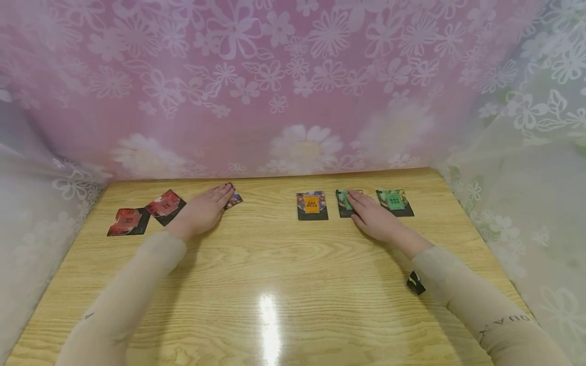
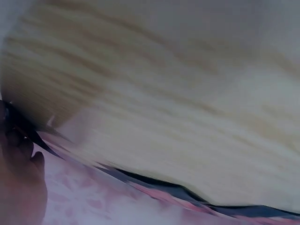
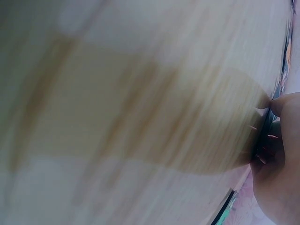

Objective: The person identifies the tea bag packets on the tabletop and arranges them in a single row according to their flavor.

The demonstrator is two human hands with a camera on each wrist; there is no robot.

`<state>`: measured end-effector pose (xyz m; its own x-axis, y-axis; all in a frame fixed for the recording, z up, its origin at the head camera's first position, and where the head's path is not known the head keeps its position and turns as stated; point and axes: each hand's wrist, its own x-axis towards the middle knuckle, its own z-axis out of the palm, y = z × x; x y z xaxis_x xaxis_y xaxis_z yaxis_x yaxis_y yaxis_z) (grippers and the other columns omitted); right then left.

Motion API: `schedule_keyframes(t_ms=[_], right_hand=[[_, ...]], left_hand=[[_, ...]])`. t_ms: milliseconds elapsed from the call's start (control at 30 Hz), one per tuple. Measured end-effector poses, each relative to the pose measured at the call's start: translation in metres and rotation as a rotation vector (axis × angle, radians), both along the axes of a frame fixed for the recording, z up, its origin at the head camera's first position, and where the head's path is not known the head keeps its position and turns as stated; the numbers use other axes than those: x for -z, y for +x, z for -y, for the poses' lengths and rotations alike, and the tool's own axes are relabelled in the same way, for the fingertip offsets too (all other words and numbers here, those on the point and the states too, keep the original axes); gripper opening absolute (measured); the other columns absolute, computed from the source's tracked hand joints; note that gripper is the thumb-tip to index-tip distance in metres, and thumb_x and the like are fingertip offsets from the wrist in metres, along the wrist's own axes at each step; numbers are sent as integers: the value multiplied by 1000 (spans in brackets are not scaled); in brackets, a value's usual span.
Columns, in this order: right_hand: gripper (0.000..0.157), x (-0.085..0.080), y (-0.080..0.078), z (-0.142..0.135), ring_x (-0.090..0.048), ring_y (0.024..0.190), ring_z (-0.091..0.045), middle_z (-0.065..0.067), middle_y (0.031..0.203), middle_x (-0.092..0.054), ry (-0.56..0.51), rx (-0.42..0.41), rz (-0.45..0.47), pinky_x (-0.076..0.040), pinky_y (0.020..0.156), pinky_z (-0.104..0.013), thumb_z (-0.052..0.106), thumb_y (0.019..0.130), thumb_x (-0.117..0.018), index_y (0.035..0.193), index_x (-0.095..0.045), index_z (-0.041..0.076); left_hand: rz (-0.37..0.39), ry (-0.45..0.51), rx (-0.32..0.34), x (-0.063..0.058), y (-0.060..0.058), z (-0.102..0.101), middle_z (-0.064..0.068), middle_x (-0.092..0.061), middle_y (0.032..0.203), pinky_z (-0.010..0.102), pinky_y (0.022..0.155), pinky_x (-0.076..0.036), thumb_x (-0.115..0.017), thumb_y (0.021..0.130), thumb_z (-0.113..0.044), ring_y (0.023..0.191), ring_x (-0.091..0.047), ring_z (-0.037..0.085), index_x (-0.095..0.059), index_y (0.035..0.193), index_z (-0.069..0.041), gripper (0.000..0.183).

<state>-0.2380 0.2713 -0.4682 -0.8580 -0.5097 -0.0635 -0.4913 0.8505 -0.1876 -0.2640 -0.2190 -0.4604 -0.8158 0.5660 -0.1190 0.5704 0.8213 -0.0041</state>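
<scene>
My left hand (image 1: pixel 204 207) lies with fingers extended over a small packet with a colourful print (image 1: pixel 235 199), covering most of it. To its left, two red-labelled packets, one tilted (image 1: pixel 166 205) and one farther out (image 1: pixel 127 221), lie close together on the table. My right hand (image 1: pixel 376 219) rests its straight fingers on a green-labelled packet (image 1: pixel 343 203), hiding part of it. A second green-labelled packet (image 1: pixel 394 201) sits just right of that hand. Between the hands lies an orange-labelled packet (image 1: pixel 313 205). In both wrist views the fingers press at a dark packet edge.
A small black piece with a pale mark (image 1: pixel 415 283) lies beside my right sleeve. The wood-grain table (image 1: pixel 256 269) ends at a pink floral curtain (image 1: pixel 274 101) behind the packets. Pale floral sheets (image 1: pixel 540 203) hang along both sides.
</scene>
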Motion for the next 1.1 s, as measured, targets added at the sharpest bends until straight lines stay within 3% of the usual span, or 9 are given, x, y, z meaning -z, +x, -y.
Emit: schedule_keyframes(t_ms=[167, 333, 700, 900, 1100], right_hand=[[62, 0, 1, 0, -24, 161, -47, -28, 173, -24, 3, -1, -1, -27, 132, -62, 20, 113, -49, 164, -28, -9], [61, -1, 1, 0, -24, 161, -47, -28, 174, -23, 1, 0, 0, -27, 132, -63, 19, 113, -48, 164, -28, -9], [60, -2, 3, 2, -26, 160, -48, -30, 172, -26, -23, -4, -14, -27, 131, -64, 18, 113, -50, 163, -30, -10], [61, -2, 3, 2, -26, 160, -48, -30, 172, -25, -24, -6, -7, -27, 131, -64, 19, 113, -49, 163, -30, -9], [61, -2, 3, 2, -25, 161, -47, -29, 173, -24, -9, -2, -6, -27, 131, -63, 19, 113, -49, 164, -28, -9]], left_hand=[[-3, 16, 20, 3, 3, -20, 22, -24, 175, 52, 136, -23, -37, 115, -19, 164, -24, 39, -25, 167, 4, 57], [3, -30, 27, 0, 10, -44, 19, -19, 177, 49, 137, -21, -32, 116, -23, 165, -21, 36, -21, 169, 1, 58], [-37, -97, 18, 0, 36, -90, 19, -20, 177, 46, 137, -23, -30, 116, -25, 165, -21, 33, -21, 168, 2, 60], [-51, -46, 38, -1, 36, -90, 21, -22, 176, 49, 136, -23, -37, 114, -28, 165, -23, 35, -25, 167, 3, 62], [-59, -18, 161, -9, 20, -64, 16, -20, 178, 48, 136, -25, -42, 113, -17, 166, -21, 32, -24, 169, -3, 61]])
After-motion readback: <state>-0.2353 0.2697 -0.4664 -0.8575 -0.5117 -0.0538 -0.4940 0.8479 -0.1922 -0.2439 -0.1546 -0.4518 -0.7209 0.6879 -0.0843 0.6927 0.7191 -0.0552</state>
